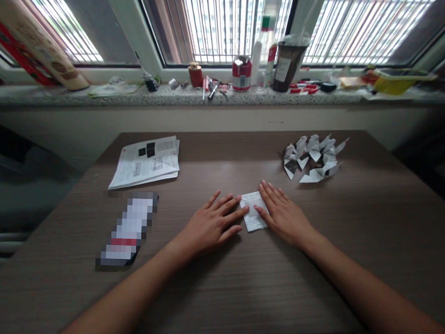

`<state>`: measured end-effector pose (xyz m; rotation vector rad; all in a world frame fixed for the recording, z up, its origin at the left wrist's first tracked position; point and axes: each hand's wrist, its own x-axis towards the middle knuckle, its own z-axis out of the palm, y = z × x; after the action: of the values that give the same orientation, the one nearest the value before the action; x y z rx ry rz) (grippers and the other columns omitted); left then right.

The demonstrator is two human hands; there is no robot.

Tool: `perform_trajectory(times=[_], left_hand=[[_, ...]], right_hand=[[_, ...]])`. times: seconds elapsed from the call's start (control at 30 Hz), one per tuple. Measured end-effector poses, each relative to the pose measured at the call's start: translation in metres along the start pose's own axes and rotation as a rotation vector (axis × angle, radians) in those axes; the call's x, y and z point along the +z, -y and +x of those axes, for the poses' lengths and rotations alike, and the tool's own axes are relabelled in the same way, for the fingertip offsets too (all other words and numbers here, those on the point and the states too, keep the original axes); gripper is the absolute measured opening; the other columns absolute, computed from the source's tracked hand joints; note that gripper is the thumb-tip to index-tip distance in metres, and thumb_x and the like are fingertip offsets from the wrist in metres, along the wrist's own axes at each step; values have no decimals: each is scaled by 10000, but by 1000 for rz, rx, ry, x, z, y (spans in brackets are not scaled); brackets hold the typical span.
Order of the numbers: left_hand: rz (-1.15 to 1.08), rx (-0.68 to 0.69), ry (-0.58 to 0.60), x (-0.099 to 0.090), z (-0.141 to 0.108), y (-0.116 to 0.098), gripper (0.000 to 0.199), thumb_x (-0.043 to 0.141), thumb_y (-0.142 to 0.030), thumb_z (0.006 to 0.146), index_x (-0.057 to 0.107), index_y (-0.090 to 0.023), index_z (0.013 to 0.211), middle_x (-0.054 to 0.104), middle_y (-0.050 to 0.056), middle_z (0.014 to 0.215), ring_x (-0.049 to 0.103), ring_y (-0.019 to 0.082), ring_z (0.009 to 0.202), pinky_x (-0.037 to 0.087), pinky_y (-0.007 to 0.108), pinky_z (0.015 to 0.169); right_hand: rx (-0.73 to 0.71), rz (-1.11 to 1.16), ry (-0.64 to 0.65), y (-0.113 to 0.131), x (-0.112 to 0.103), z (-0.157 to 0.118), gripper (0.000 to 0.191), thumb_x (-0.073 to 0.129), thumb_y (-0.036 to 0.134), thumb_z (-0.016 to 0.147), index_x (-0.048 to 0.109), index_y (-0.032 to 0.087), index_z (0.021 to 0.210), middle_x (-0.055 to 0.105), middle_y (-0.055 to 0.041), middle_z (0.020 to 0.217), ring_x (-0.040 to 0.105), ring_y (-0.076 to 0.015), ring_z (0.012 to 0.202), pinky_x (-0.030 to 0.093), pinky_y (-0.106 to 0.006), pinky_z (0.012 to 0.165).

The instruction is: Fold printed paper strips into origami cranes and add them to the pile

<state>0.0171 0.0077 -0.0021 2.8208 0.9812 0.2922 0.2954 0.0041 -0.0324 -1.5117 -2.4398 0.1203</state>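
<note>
A small folded sheet of printed paper [252, 217] lies flat on the brown table [218, 293], between my two hands. My left hand [215, 223] rests with spread fingers, and its fingertips touch the paper's left edge. Over the paper's right edge lies my right hand [284, 215], fingers stretched out and thumb on the sheet. Part of the paper is hidden under the right fingers. Neither hand grips anything.
Printed sheets [146, 162] lie stacked at the back left, with a blurred-out phone [129, 229] nearer me. Several folded paper figures [314, 158] cluster at the back right. The stone windowsill [174, 98] carries a soda can [242, 74], a drink cup [289, 62] and bottles.
</note>
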Motion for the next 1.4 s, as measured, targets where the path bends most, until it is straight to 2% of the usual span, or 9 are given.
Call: perform_trajectory(times=[0.2, 0.37, 0.53, 0.63, 0.77, 1.03, 1.23, 1.4], left_hand=[[20, 9, -19, 3, 2, -2, 540, 469, -506, 1084, 391, -362, 1599, 469, 45, 1610, 388, 285, 1509, 161, 545, 1294], [72, -14, -35, 2, 3, -8, 539, 447, -517, 1086, 413, -329, 1590, 556, 77, 1501, 451, 292, 1446, 139, 578, 1294], [44, -30, -56, -2, 4, -12, 592, 430, -531, 1085, 425, -192, 1572, 561, 130, 1494, 480, 285, 1425, 148, 531, 1304], [38, -40, -41, -4, 4, -12, 587, 415, -526, 1091, 452, -151, 1541, 571, 140, 1485, 487, 285, 1421, 166, 515, 1302], [38, -59, -21, -2, 4, -10, 582, 418, -515, 1093, 455, -147, 1542, 560, 138, 1503, 479, 290, 1430, 164, 515, 1300], [78, -121, -4, -1, 1, -13, 577, 395, -531, 1098, 436, -199, 1568, 552, 93, 1527, 443, 273, 1463, 80, 517, 1313], [79, -129, 2, -2, -1, -13, 571, 379, -536, 1100, 425, -223, 1577, 553, 75, 1535, 425, 277, 1480, 57, 534, 1312], [62, -129, 4, -1, -2, -13, 590, 396, -542, 1094, 409, -211, 1584, 545, 78, 1540, 414, 277, 1484, 37, 534, 1312]], right_hand=[[-33, 10, 2, -4, -4, 4, 729, 332, 536, 1094, 65, 211, 1690, 256, -137, 1705, 240, -270, 1581, 262, -522, 1280], [-96, 12, 5, 3, -12, 11, 709, 345, 486, 1101, 97, 176, 1688, 210, -134, 1719, 190, -254, 1596, 230, -499, 1296], [-171, 37, 43, 17, -8, 11, 685, 332, 457, 1107, 75, 204, 1689, 243, -98, 1715, 190, -237, 1595, 238, -472, 1300], [-191, 27, 63, 20, -2, 10, 696, 347, 467, 1102, 68, 220, 1689, 221, -87, 1719, 190, -240, 1594, 211, -467, 1308], [-191, 10, 65, 18, 3, 9, 739, 392, 492, 1085, 61, 229, 1690, 204, -83, 1720, 193, -252, 1592, 189, -454, 1314], [-194, -20, 56, 17, 6, 9, 759, 406, 526, 1077, 69, 228, 1689, 223, -78, 1716, 210, -263, 1589, 231, -458, 1301], [-140, -25, 53, 7, 0, -1, 877, 441, 616, 1043, -46, 266, 1682, 129, -84, 1736, 203, -287, 1590, 263, -488, 1289], [-125, -6, 40, -2, -4, -10, 932, 505, 601, 1024, -88, 296, 1675, 128, -67, 1740, 206, -302, 1588, 266, -505, 1290]])
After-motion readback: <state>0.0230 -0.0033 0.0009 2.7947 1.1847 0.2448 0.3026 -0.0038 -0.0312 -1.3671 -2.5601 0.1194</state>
